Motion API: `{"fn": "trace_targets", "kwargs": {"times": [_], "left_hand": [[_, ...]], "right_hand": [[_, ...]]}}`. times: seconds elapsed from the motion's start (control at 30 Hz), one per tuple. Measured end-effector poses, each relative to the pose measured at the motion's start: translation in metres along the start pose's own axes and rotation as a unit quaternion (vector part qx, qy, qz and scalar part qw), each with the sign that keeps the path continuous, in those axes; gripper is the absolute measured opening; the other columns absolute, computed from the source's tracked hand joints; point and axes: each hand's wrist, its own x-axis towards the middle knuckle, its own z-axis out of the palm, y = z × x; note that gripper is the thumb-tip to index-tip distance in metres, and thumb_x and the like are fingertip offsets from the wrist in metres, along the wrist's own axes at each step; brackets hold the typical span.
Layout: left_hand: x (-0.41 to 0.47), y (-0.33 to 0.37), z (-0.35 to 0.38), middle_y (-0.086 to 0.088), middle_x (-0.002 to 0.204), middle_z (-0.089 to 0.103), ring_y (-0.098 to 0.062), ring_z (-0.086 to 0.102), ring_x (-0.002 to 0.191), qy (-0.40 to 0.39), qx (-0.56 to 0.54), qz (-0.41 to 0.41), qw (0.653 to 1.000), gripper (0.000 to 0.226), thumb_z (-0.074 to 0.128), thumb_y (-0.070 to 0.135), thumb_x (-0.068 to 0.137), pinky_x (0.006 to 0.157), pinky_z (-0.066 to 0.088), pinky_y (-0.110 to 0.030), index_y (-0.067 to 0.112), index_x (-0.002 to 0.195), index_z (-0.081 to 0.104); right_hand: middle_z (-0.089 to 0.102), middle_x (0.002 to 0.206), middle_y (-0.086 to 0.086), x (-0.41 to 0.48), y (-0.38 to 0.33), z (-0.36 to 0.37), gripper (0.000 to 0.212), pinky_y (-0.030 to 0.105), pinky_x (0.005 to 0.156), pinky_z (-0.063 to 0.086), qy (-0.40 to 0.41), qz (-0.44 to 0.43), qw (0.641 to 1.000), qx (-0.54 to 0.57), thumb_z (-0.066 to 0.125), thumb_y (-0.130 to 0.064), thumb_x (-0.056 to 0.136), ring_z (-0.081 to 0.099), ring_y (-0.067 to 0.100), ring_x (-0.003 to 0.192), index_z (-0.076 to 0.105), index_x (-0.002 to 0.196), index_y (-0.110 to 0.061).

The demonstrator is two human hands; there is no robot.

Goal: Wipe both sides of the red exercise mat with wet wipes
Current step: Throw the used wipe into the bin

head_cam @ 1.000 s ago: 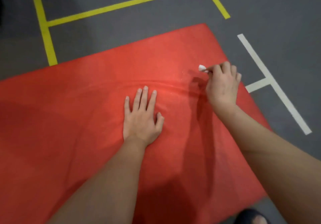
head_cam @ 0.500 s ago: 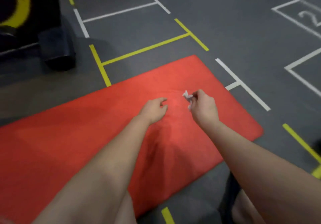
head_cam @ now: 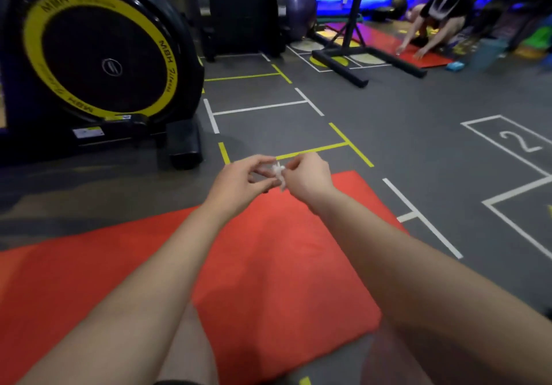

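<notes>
Red mat (head_cam: 268, 265): lies flat on the grey floor (head_cam: 388, 133), its far right corner just below the two hands and its near right corner by the right forearm; the left end runs out of view.
Wet wipe (head_cam: 278, 172): a small crumpled white wad, held in the air between the hands above the mat's far right corner, not touching the mat.
Left hand (head_cam: 239, 180): grip partly closed, fingers curled, forefinger and thumb pinching the wipe's left side; blurred, so the exact contact is hard to read.
Right hand (head_cam: 307, 180): grip closed tight, fingertips pinching the wipe's right side.
Floor markings: yellow and white tape lines past the mat's far edge; a painted 2 (head_cam: 521, 141) in a white box to the right.
Exercise machine (head_cam: 101, 56): black with a yellow-ringed wheel, standing on the floor beyond the mat's far left.
Background: another person (head_cam: 433, 17) bent over a second red mat (head_cam: 418, 56) far right; a purple ball (head_cam: 295, 2) behind a black stand (head_cam: 358, 56).
</notes>
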Motion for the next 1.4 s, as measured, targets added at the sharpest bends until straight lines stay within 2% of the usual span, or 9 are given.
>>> {"fn": "trace_targets", "kwargs": {"times": [0.13, 0.27, 0.37, 0.43, 0.63, 0.9, 1.03, 1.27, 1.4], "left_hand": [[-0.020, -0.031, -0.007, 0.013, 0.094, 0.078, -0.003, 0.073, 0.082, -0.075, 0.070, -0.051, 0.993, 0.027, 0.085, 0.026, 0.083, 0.077, 0.055, -0.021, 0.024, 0.109, 0.078], [-0.038, -0.062, -0.014, 0.007, 0.081, 0.078, -0.001, 0.073, 0.075, -0.107, 0.113, -0.099, 0.983, 0.007, 0.080, 0.017, 0.086, 0.068, 0.049, -0.015, 0.021, 0.092, 0.077], [-0.053, -0.077, -0.041, 0.006, 0.075, 0.077, -0.002, 0.071, 0.071, -0.079, 0.152, -0.154, 0.973, 0.008, 0.080, 0.013, 0.083, 0.064, 0.050, -0.015, 0.019, 0.088, 0.076], [-0.075, -0.088, -0.074, 0.005, 0.080, 0.078, -0.008, 0.074, 0.078, -0.051, 0.161, -0.194, 0.966, 0.007, 0.078, 0.013, 0.085, 0.075, 0.058, -0.029, 0.017, 0.088, 0.073], [-0.243, -0.102, -0.200, -0.007, 0.080, 0.077, -0.022, 0.074, 0.076, 0.143, 0.149, -0.364, 0.908, 0.016, 0.079, 0.021, 0.089, 0.076, 0.059, -0.043, 0.011, 0.087, 0.067], [-0.563, -0.043, -0.241, 0.004, 0.065, 0.069, 0.004, 0.058, 0.048, 0.387, 0.182, -0.538, 0.726, 0.025, 0.080, 0.030, 0.088, 0.054, 0.044, -0.019, 0.019, 0.078, 0.060], [-0.676, -0.038, -0.212, 0.001, 0.071, 0.071, -0.002, 0.062, 0.058, 0.439, 0.154, -0.596, 0.655, 0.017, 0.074, 0.025, 0.093, 0.061, 0.048, -0.022, 0.020, 0.084, 0.061], [-0.773, -0.102, -0.163, -0.005, 0.082, 0.075, -0.023, 0.070, 0.079, 0.456, 0.063, -0.629, 0.627, 0.015, 0.072, 0.020, 0.094, 0.076, 0.053, -0.039, 0.017, 0.089, 0.058], [-0.800, -0.152, -0.142, -0.004, 0.087, 0.072, -0.021, 0.064, 0.078, 0.445, 0.027, -0.648, 0.618, 0.014, 0.066, 0.019, 0.099, 0.063, 0.042, -0.012, 0.006, 0.099, 0.065]], "right_hand": [[0.066, 0.063, -0.001, -0.012, 0.029, 0.054, 0.012, 0.013, 0.044, 0.039, -0.054, 0.061, 0.988, 0.130, 0.068, -0.018, 0.092, 0.058, -0.002, 0.043, 0.074, 0.083, -0.012], [0.076, 0.084, 0.012, -0.022, 0.053, 0.103, 0.012, 0.037, 0.076, 0.061, -0.137, 0.097, 0.948, 0.270, 0.068, -0.015, 0.095, 0.073, 0.018, 0.071, 0.069, 0.099, -0.004], [0.071, 0.083, 0.013, -0.025, 0.048, 0.133, 0.004, 0.031, 0.070, 0.059, -0.201, 0.096, 0.926, 0.304, 0.063, -0.006, 0.096, 0.068, 0.022, 0.071, 0.061, 0.099, -0.004], [0.067, 0.081, 0.012, -0.030, 0.033, 0.157, 0.007, 0.027, 0.063, 0.056, -0.249, 0.060, 0.932, 0.257, 0.059, -0.005, 0.098, 0.063, 0.021, 0.070, 0.060, 0.093, -0.010], [0.073, 0.091, 0.008, -0.089, -0.051, 0.264, 0.015, 0.053, 0.089, 0.057, -0.423, -0.130, 0.893, 0.085, 0.066, -0.019, 0.093, 0.072, 0.033, 0.092, 0.063, 0.080, -0.027], [0.069, 0.095, 0.007, -0.322, -0.133, 0.382, 0.012, 0.026, 0.073, 0.047, -0.592, -0.343, 0.730, -0.003, 0.065, -0.016, 0.097, 0.064, 0.018, 0.083, 0.073, 0.106, -0.017], [0.071, 0.122, 0.007, -0.419, -0.136, 0.412, 0.026, 0.023, 0.089, 0.042, -0.621, -0.414, 0.662, -0.064, 0.063, -0.015, 0.097, 0.065, 0.022, 0.114, 0.070, 0.121, -0.007], [0.070, 0.118, 0.015, -0.506, -0.101, 0.496, 0.026, 0.032, 0.089, 0.045, -0.602, -0.494, 0.590, -0.212, 0.055, -0.011, 0.093, 0.063, 0.033, 0.113, 0.073, 0.111, -0.009], [0.066, 0.121, 0.019, -0.502, -0.066, 0.554, 0.022, 0.032, 0.088, 0.048, -0.578, -0.479, 0.587, -0.302, 0.056, -0.015, 0.094, 0.062, 0.034, 0.112, 0.071, 0.106, -0.003]]}}
